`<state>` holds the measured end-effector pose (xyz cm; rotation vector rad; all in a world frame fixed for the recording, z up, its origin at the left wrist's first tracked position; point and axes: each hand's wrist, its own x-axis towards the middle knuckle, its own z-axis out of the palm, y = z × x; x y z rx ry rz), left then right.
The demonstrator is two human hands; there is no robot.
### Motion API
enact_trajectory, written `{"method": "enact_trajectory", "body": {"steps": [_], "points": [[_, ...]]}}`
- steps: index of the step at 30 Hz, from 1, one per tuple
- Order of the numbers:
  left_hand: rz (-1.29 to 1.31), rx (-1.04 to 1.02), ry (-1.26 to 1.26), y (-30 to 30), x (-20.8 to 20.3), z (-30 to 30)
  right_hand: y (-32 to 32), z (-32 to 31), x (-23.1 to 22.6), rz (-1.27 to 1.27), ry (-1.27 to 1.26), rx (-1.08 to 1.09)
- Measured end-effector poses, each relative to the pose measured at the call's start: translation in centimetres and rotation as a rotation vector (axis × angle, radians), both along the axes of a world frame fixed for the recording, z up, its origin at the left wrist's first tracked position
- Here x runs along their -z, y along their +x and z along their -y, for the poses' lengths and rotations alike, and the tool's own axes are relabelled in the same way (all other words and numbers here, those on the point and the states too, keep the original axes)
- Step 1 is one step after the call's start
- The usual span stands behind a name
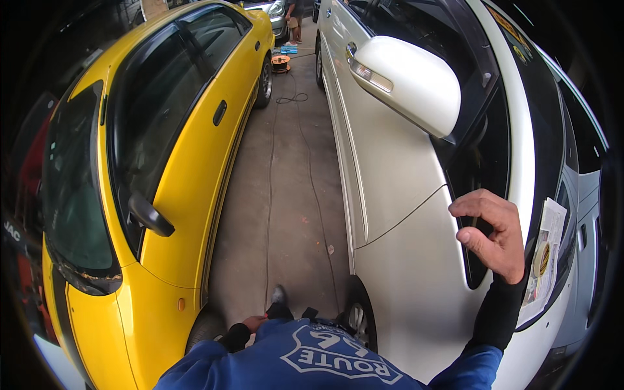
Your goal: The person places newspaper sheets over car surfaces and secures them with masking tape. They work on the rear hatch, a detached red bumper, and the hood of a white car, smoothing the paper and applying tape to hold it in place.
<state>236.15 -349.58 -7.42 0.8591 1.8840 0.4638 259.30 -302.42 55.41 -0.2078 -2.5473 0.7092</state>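
Note:
My right hand is raised over the white car, near its small front side window. Its thumb and fingers are curved and apart, with nothing between them. Close to that wrist, a folded newspaper lies at the base of the windscreen, and a roll of tape rests on it. Low beside my body is my left hand, in front of my blue shirt, nearest the yellow car. Its fingers are too small and partly hidden to make out.
I stand in a narrow lane between the two cars. The white wing mirror and black wing mirror jut into it. A dark cable runs along the floor from an orange reel. Farther back stands another person by a silver car.

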Motion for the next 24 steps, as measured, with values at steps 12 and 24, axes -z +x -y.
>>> {"method": "enact_trajectory", "body": {"steps": [12, 24], "points": [[0.070, -0.235, 0.009, -26.2, -7.2, -17.7, -21.2, -3.7, 42.6, 0.795, -0.465, 0.332], [0.113, -0.294, -0.395, -51.5, -4.0, -31.4, -26.1, -17.7, 58.9, 1.110, -1.440, 0.744]]}}
